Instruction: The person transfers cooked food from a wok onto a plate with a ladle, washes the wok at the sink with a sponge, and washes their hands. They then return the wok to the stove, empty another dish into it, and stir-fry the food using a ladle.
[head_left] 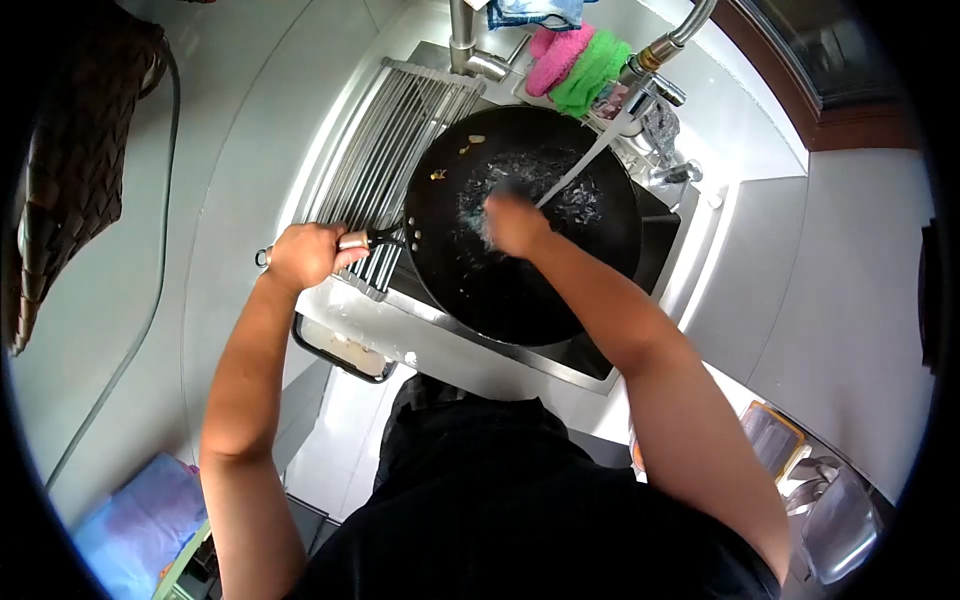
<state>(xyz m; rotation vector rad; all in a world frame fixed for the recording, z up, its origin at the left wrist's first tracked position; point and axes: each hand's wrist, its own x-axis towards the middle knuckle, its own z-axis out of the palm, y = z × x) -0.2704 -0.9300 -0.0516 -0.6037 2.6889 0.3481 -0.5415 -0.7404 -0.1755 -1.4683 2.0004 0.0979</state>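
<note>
A big black pan [500, 295] sits over the sink [570, 368], in the middle of the view. The person's left hand [305, 255] has its fingers clamped tight around the pan's handle [354, 241]. The right hand [514, 224] is down inside the pan, near the water. It is blurry, with a dark smudge by it, so one cannot tell if its fingers are apart, together or holding something.

The wash looks partway done. Water [588, 162] runs from the tap [650, 85] into the pan and splashes into bubbles. Small yellow and white food bits [438, 175] dot the pan's side near the rack, so that part looks not yet clean. The bottom is too splashy to tell.

The pan is round and wide, like a deep bowl. Its inside is dark and looks wet. The handle is long and thin, with shiny metal and a ring at the end. The tap is shiny metal too, and its neck bends. The rack [365, 165] beside the pan is made of straight, round silver bars. Behind the pan are a fluffy pink cloth [557, 58] and a fluffy green cloth [592, 72].
</note>
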